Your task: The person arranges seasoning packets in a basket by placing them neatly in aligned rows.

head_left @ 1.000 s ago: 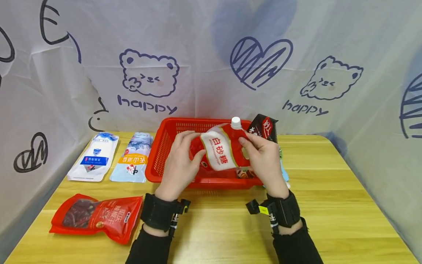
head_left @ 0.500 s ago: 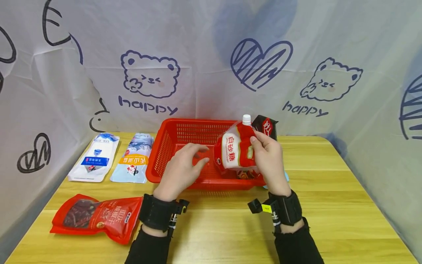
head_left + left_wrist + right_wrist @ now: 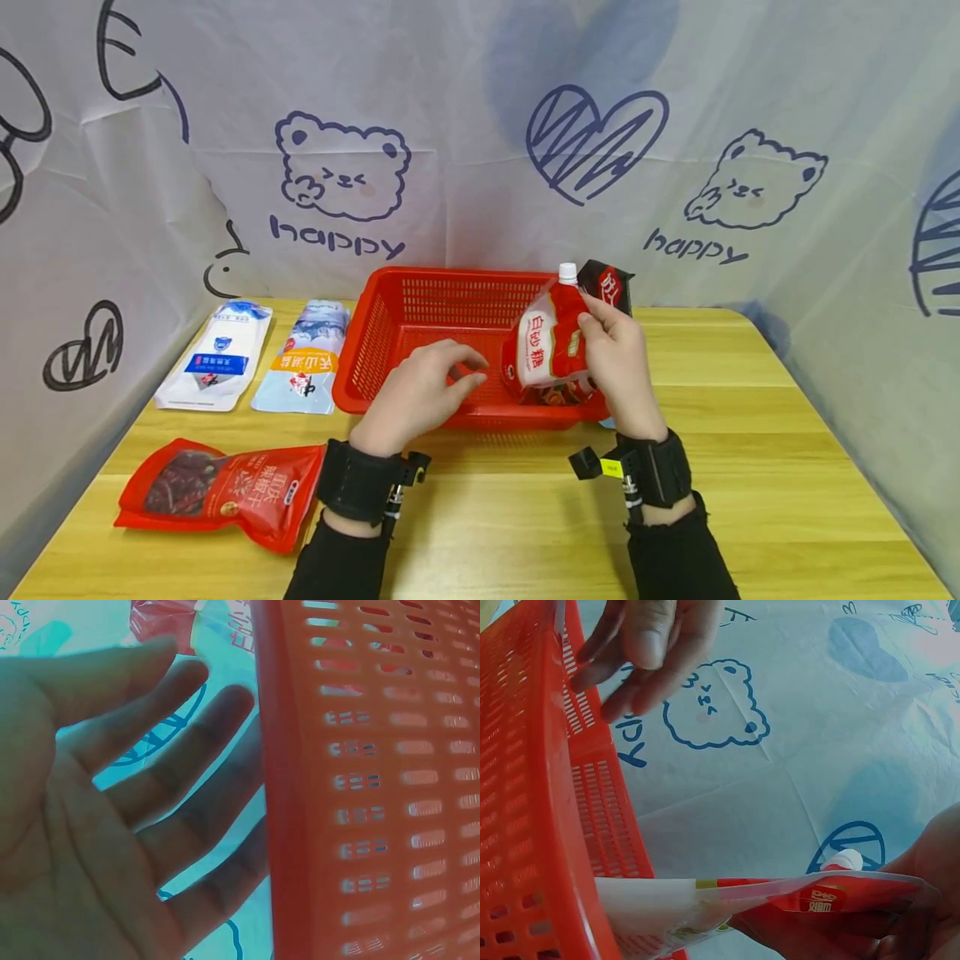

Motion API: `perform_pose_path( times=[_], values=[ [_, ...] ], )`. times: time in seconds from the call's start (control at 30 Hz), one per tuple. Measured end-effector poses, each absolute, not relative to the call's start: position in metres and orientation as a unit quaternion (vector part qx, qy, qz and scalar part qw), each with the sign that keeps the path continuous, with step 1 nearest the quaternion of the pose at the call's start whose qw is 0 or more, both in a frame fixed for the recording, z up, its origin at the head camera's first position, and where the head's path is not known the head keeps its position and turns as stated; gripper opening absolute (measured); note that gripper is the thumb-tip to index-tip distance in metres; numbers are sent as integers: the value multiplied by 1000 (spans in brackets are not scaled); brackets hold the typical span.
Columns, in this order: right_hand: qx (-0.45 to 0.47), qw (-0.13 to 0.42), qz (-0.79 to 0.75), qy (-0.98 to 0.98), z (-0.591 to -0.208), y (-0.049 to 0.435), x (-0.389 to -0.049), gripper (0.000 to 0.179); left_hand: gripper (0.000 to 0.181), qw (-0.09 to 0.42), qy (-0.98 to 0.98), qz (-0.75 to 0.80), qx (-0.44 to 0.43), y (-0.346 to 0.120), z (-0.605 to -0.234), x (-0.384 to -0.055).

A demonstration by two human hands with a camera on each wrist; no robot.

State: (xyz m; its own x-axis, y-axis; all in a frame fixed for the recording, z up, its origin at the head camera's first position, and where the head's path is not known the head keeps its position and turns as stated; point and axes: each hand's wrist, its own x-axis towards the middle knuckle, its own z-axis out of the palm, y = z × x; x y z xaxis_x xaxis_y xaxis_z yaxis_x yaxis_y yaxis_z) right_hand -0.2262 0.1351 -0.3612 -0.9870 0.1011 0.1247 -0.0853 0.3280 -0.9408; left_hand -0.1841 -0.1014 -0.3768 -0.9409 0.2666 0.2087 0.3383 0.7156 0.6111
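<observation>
My right hand [image 3: 622, 362] pinches a red and white spouted pouch of white sugar [image 3: 542, 340] by its edge, its white cap [image 3: 567, 272] upward. The pouch's lower end is inside the red plastic basket [image 3: 450, 414], at the right side. In the right wrist view the sugar pouch [image 3: 780, 896] is seen edge-on, passing the basket rim [image 3: 555, 787]. My left hand [image 3: 420, 392] hovers over the basket's front rim with loosely bent fingers and holds nothing. The left wrist view shows those fingers [image 3: 187, 780] spread, beside the basket wall [image 3: 360, 795].
A red bag of dried chilies [image 3: 225, 493] lies at the left front. Behind it lie a white pouch [image 3: 213, 358] and a blue and orange pouch [image 3: 302, 358]. A black packet [image 3: 609, 287] stands at the basket's right end. A colourful packet [image 3: 562, 393] lies inside the basket.
My left hand has let go of the sugar pouch and drawn back slightly. My right hand has carried the pouch rightward and a little lower into the basket's right part.
</observation>
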Motion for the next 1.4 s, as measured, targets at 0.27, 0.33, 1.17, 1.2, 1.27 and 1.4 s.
perform_pose_path(
  times=[0.27,0.33,1.17,1.2,1.27,1.4],
  values=[
    [-20,75,574,-816,-356,141,-226,46,21,-23,-925,-326,-193,-97,-377,-186],
    [-14,71,570,-819,-355,141,-227,47,23,-35,-925,-323,-196,-97,-377,-186],
    [115,84,494,-858,-366,122,-220,65,15,-52,-923,-313,-219,-96,-380,-187],
    [120,86,490,-859,-366,122,-220,66,16,-52,-922,-314,-218,-96,-380,-187],
    [128,91,479,-863,-366,122,-218,68,16,-53,-922,-315,-218,-96,-380,-186],
    [135,119,468,-865,-364,125,-213,69,15,-52,-922,-316,-217,-97,-381,-185]
  ],
)
